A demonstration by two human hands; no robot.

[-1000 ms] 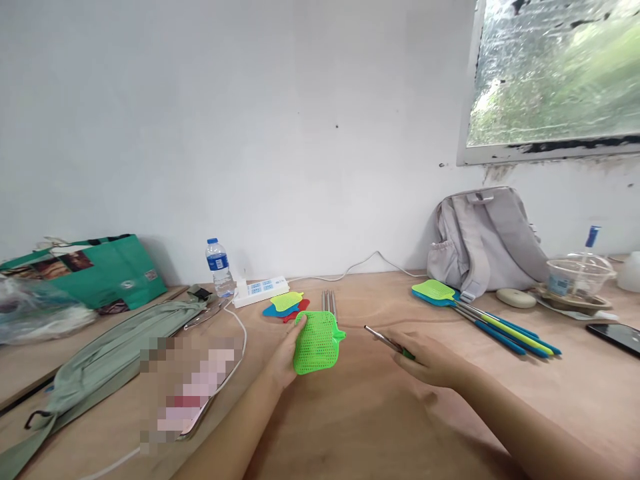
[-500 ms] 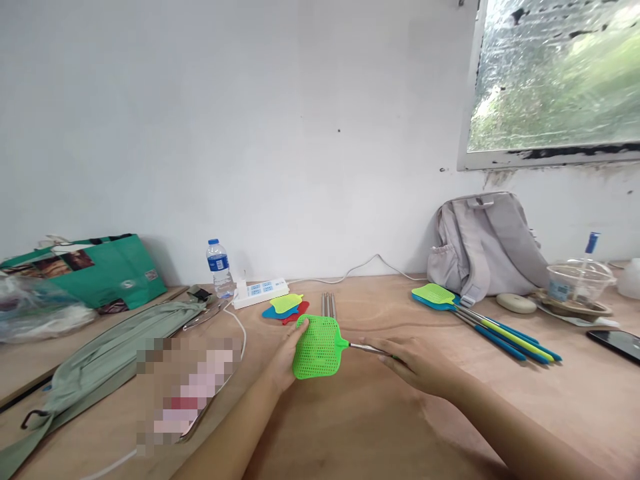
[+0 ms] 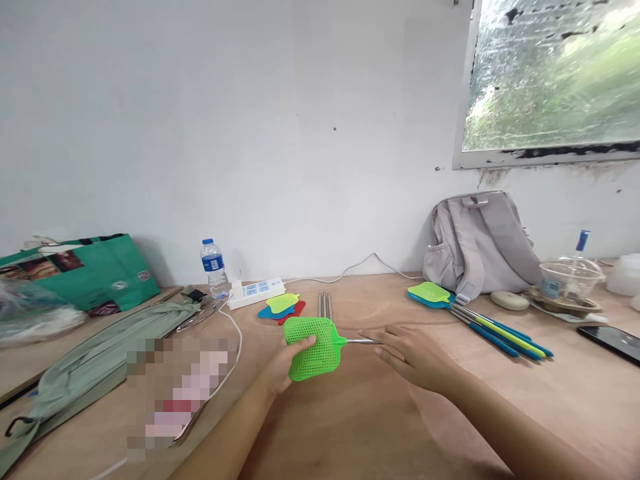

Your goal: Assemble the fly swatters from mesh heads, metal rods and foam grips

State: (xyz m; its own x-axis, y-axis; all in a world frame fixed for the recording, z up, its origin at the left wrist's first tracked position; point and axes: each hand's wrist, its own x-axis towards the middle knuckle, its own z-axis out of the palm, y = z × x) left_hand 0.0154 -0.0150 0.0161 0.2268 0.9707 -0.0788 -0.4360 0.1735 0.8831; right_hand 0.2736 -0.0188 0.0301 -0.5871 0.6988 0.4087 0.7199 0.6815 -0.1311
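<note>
A bright green fly swatter [image 3: 320,360] is held above the table, its square mesh head on the left and its thin metal rod pointing right. My left hand [image 3: 281,365] grips the left edge of the head, thumb across the front and the other fingers hidden behind. On the rod, my right hand [image 3: 417,357] has its fingers laid over the metal, thumb below; the handle end is hidden under it. Just behind the swatter lie several loose metal rods [image 3: 325,305]. To their left are loose mesh swatter heads: yellow-green [image 3: 283,304], blue [image 3: 270,312] and red [image 3: 299,309].
Several fly swatters [image 3: 493,327] with blue and yellow handles lie at right, before a grey backpack [image 3: 483,243]. A lidded cup [image 3: 570,280] and phone [image 3: 613,341] sit farther right. At left are a power strip [image 3: 257,292], water bottle [image 3: 215,270], grey-green strap bag [image 3: 110,343] and green bag [image 3: 120,270].
My left thumb has moved farther in over the mesh front. My right fingers have slid a little left along the rod toward the head. The view has shifted slightly right.
</note>
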